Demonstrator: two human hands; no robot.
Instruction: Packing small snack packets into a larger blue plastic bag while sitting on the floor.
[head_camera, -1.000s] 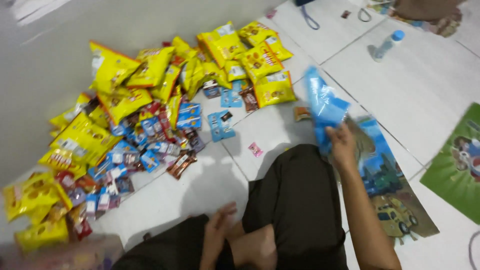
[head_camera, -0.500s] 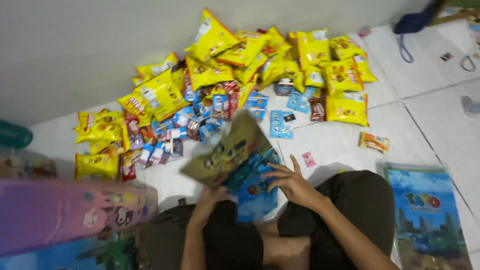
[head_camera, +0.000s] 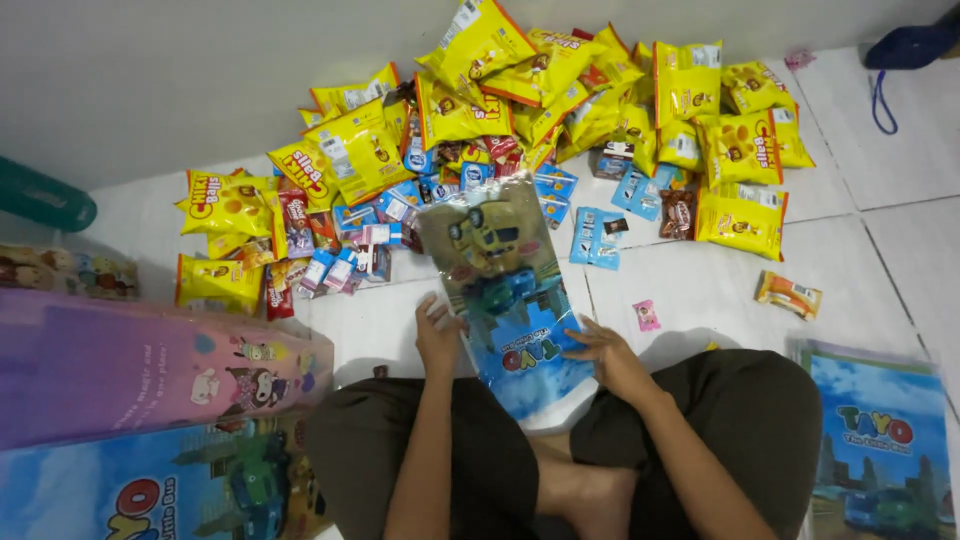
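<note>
Hands at frame centre, both on one flat plastic goodie bag (head_camera: 508, 300) (blue lower half, cartoon bus print, glossy). Left hand (head_camera: 437, 340) grips the bag's left edge at approx. 9 o'clock of the bag: thumb on top, fingers curled under, pinching the plastic. Right hand (head_camera: 612, 352) sits at the bag's lower-right corner, approx. 4 o'clock: fingers spread, tips pressing on the bag edge. Bag lies tilted over the white tile floor (head_camera: 890, 250), its bottom end just above the crossed legs in dark trousers (head_camera: 740, 420).

Packages, ref. the bag:
- 12 o'clock: heap of yellow snack packs (head_camera: 560, 90), w/ red trim, along the wall.
- 10 o'clock: small blue and red sachets (head_camera: 350, 250), mixed pile.
- 2 o'clock: light blue sachets (head_camera: 597, 238), flat on the tile.
- 3 o'clock: pink candy wrapper (head_camera: 646, 316), single; further out, orange wrapper (head_camera: 788, 294).
- 8 o'clock: pink-purple printed bag stack (head_camera: 150, 370), more blue bus-print bags (head_camera: 150, 490) below it.
- 4 o'clock: second blue bus-print stack (head_camera: 880, 440).
- Far 1 o'clock: dark blue strap item (head_camera: 905, 50).
</note>
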